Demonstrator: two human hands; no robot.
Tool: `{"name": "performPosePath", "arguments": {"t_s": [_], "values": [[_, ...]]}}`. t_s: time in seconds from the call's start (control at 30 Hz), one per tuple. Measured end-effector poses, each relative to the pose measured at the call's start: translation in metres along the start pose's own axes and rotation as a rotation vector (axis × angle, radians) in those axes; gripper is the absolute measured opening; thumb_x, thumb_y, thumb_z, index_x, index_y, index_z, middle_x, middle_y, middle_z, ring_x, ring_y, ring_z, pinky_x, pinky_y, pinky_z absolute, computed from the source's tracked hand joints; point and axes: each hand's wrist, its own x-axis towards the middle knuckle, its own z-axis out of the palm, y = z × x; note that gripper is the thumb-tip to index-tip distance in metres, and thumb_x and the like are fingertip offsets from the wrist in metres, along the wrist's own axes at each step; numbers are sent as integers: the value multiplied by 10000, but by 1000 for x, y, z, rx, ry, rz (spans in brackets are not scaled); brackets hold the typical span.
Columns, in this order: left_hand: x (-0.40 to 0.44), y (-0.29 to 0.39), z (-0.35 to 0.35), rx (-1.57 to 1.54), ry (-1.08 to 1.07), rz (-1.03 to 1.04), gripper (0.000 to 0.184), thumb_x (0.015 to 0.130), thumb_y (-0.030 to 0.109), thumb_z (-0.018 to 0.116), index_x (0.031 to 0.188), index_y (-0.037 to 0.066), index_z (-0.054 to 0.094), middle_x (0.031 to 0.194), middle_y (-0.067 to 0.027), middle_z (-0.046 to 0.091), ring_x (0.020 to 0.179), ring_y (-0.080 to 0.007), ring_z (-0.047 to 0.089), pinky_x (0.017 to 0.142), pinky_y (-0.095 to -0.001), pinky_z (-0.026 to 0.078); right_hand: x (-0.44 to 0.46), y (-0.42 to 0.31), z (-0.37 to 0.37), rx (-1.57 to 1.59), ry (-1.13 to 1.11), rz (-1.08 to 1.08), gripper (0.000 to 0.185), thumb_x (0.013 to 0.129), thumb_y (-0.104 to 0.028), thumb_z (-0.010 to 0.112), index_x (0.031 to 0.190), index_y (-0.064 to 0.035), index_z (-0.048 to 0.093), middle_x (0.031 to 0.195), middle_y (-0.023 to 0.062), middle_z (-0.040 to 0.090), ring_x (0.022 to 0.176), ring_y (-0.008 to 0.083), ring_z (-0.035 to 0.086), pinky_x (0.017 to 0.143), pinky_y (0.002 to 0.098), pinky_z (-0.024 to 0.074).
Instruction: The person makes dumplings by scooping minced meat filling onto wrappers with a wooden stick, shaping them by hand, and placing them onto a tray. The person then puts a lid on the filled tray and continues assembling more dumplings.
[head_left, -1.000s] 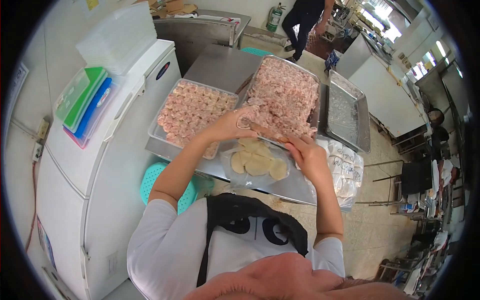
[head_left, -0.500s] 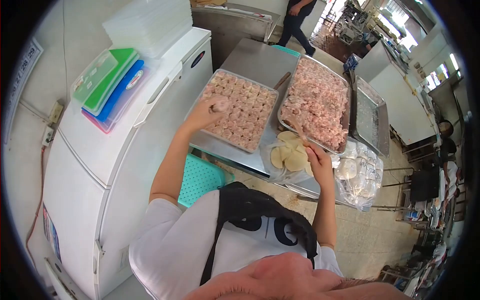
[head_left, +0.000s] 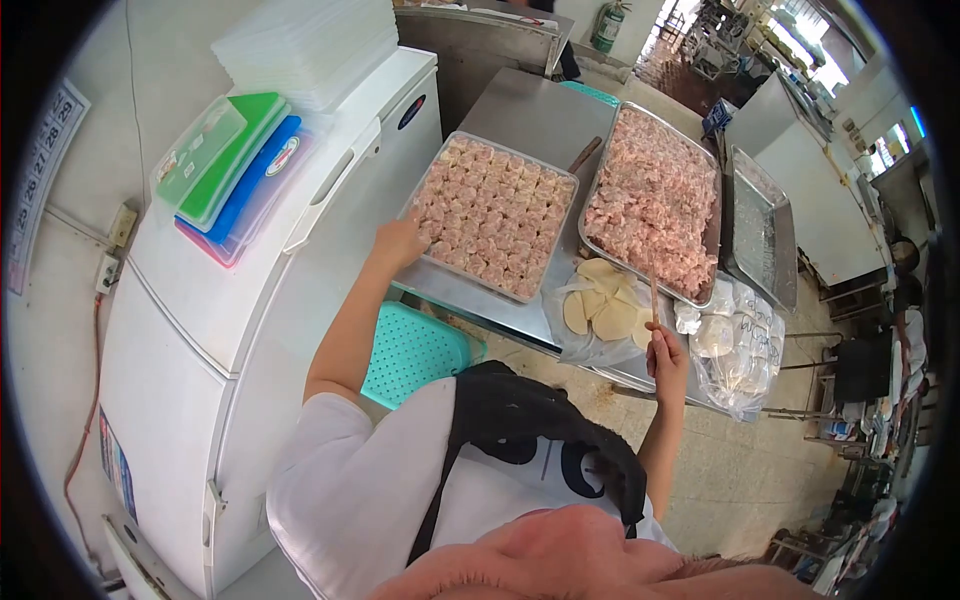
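At the left edge of a square tray [head_left: 520, 290] filled with rows of open-topped meat dumplings [head_left: 490, 210], my left hand [head_left: 400, 245] has its fingers curled around a dumpling in the outer row. That dumpling is mostly hidden by the fingers. My right hand [head_left: 667, 358] grips a thin wooden spatula [head_left: 655, 300] upright, its far end at the near edge of the ground meat mix [head_left: 655, 190]. The meat fills a deep metal pan [head_left: 622, 252]. Round pale dumpling wrappers [head_left: 605, 305] lie on a plastic bag just left of my right hand.
Plastic-bagged white packs [head_left: 735, 340] lie right of the wrappers. An almost bare metal tray [head_left: 752, 215] stands beyond the meat pan. A white chest freezer [head_left: 310, 240] with colored lids [head_left: 240, 170] flanks the table's left. Below is a turquoise stool [head_left: 415, 350]. A person's leg shows at the back.
My left hand has moved from above the tray, where it held a dumpling, to the tray's left edge. My right hand has turned the spatula more upright. The person behind has mostly left view.
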Motion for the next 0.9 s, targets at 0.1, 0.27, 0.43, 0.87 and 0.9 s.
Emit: {"name": "performPosePath", "arguments": {"t_s": [0.1,0.27,0.43,0.87,0.9], "values": [[15,-12,24,-80,-14,80,748,788,241,636,1428,29,311,1099,-277,620,1048,-378,601,909,-476,457,3,-5,-2,2,-6,-19,298,980,-269,542,1131,-29,635,632,-53,469,459,13,358,415,178,260],[10,-12,17,-255,3,194,755,805,178,569,1456,-5,236,1147,-330,580,1063,-420,583,945,-456,445,10,-13,-18,-38,-35,-73,303,977,-262,545,1131,-19,638,620,-54,465,467,14,374,420,174,278],[21,-14,29,-307,26,-3,696,828,93,478,1479,107,233,1163,-253,600,1066,-385,590,909,-422,464,25,-20,-38,-25,-50,-55,307,974,-275,545,1132,-30,642,620,-57,458,467,14,367,423,174,271],[-40,163,-1,3,374,254,480,878,193,542,1340,83,473,1308,-197,519,1176,-364,522,1005,-433,411,117,-9,-149,-1056,78,-554,257,928,-278,570,1038,-70,674,812,101,634,692,266,633,622,376,490],[-46,198,1,-163,440,423,435,868,175,564,1292,82,529,1279,-189,538,1179,-351,518,999,-430,415,124,-17,-157,-1089,50,-474,230,890,-289,594,964,-90,682,840,131,647,773,346,633,667,446,500]]}}
